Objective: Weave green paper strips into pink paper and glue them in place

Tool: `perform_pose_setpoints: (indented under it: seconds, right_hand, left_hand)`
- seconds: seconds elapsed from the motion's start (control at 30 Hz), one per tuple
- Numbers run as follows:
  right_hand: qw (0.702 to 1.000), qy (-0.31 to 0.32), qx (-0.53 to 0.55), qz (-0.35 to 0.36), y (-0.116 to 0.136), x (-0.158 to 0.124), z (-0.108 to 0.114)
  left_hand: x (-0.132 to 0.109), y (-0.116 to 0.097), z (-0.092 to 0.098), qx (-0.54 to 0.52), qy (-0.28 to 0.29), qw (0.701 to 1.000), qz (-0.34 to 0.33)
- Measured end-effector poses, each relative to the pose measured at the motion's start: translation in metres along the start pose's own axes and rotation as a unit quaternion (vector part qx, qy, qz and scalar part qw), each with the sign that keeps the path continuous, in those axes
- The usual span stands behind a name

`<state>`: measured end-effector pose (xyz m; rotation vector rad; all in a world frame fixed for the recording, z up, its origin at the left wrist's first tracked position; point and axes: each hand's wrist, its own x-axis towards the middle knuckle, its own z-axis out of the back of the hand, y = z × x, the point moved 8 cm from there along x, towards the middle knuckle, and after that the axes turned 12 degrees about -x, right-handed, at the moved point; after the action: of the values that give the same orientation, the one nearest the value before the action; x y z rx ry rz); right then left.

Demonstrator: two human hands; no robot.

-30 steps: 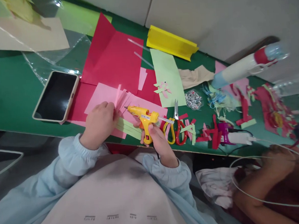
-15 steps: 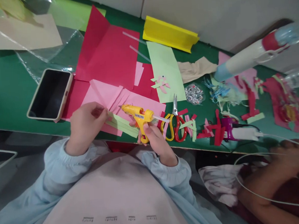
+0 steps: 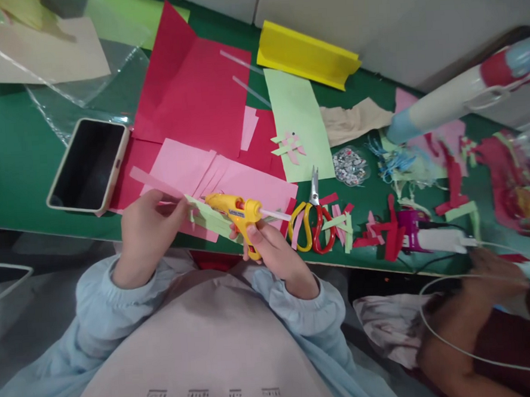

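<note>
My right hand (image 3: 275,252) is wrapped round the grip of a yellow hot glue gun (image 3: 236,207). A whitish glue stick (image 3: 275,214) sticks out of its back end. The gun's nozzle points left, close to the fingertips of my left hand (image 3: 148,232). Thumb and finger of that hand pinch a pink paper strip (image 3: 156,182), whose free end slants up to the left. A light green paper strip (image 3: 210,217) lies under the nozzle, its left end at the same fingertips. Pink paper sheets (image 3: 177,162) lie beneath.
Scissors (image 3: 313,219) lie right of the gun, beside paper scraps (image 3: 338,221). A phone (image 3: 90,164) is at left, folded red paper (image 3: 195,89) behind. Further right are a bag of beads (image 3: 350,165), a purple device (image 3: 408,231), a white bottle (image 3: 447,100) and another person's hand (image 3: 494,274).
The glue gun's nozzle has moved left and down, nearer my left fingertips. The pink strip now shows above my left hand. At right, the other person's hand has moved.
</note>
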<state>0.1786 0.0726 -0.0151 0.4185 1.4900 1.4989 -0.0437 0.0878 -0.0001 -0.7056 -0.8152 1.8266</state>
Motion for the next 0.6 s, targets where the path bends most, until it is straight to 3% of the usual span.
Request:
perform_pose_setpoints:
  seconds: [0.1, 0.33, 0.6]
  right_hand:
    - [1.000, 0.008, -0.009, -0.012, -0.003, 0.000, -0.004]
    - [0.998, 0.026, -0.052, -0.036, -0.004, -0.001, -0.008]
    - [0.994, 0.028, -0.083, -0.063, -0.006, 0.001, -0.007]
  left_hand:
    - [-0.004, 0.000, 0.002, 0.013, -0.023, 1.000, 0.017]
    - [-0.011, -0.003, -0.002, -0.003, -0.016, 0.999, -0.037]
    - [-0.014, 0.000, -0.005, -0.030, -0.014, 0.999, -0.038]
